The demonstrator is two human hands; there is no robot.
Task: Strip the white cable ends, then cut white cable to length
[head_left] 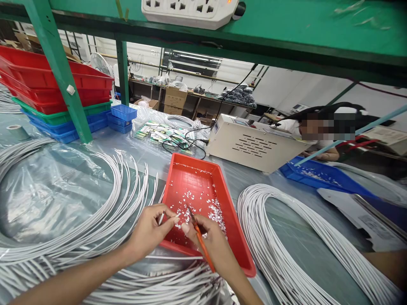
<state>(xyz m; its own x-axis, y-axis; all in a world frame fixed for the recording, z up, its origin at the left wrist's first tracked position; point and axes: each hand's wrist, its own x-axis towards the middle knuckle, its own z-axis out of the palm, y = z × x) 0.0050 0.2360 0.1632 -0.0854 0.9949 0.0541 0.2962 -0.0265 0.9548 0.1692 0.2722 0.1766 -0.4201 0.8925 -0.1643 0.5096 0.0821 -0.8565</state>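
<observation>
A white cable end (161, 217) is pinched in the closed fingers of the left hand (149, 234), over the near edge of the red tray (190, 173); it is judged light, springy and smooth-jacketed, best gripped just behind its tip; the right hand (213, 248) is closed around an orange tool (202, 246), whose point is held near the cable end.

1. The white cable end (161, 217) is pinched in your left hand (149, 232), with its tip over the tray's near edge.
2. The orange-handled tool (202, 245) lies slanted in your right hand (211, 243), its tip toward the cable.
3. The red tray (190, 178) sits beneath both, scattered with white snippets (213, 209).
</observation>
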